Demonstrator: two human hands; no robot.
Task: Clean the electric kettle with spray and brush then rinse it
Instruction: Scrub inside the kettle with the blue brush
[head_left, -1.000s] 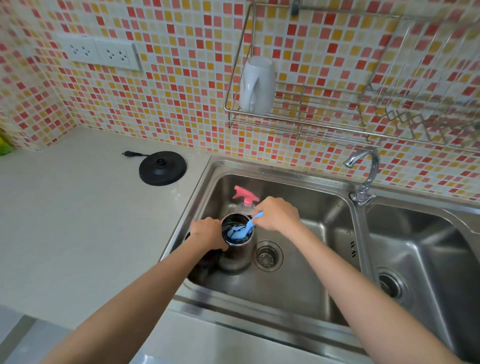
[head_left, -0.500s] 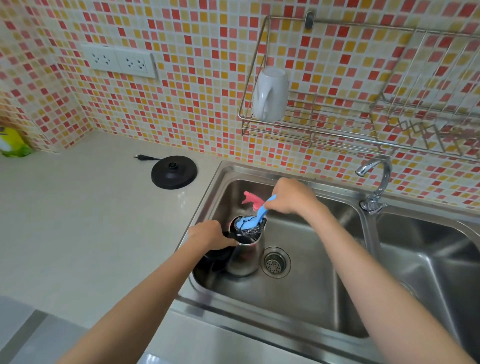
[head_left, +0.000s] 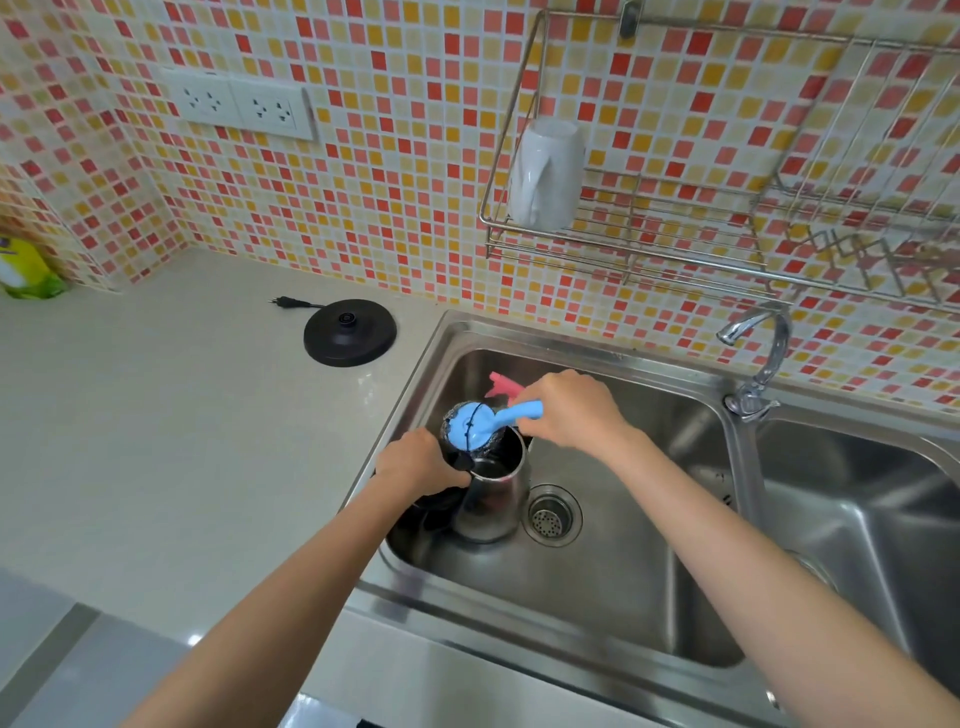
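A steel electric kettle (head_left: 491, 506) stands upright in the left sink basin (head_left: 613, 587), its lid open. My left hand (head_left: 415, 462) grips the kettle's black handle at the rim. A blue brush (head_left: 478, 423) with a round wire-scrubber head sits just above the kettle's mouth; my right hand (head_left: 569, 410) holds its handle. Behind my right hand a pink spray trigger (head_left: 501, 385) of the spray bottle pokes up; the bottle's body is hidden.
The black kettle base (head_left: 349, 331) with its plug lies on the counter left of the sink. A tap (head_left: 756, 358) stands between the two basins, a drain (head_left: 551, 514) right of the kettle. A wall rack holds a white mug (head_left: 545, 174). A green bottle (head_left: 26, 270) sits far left.
The brush head has come up out of the kettle to its rim, and my right hand has risen and moved back. My left hand stays on the handle.
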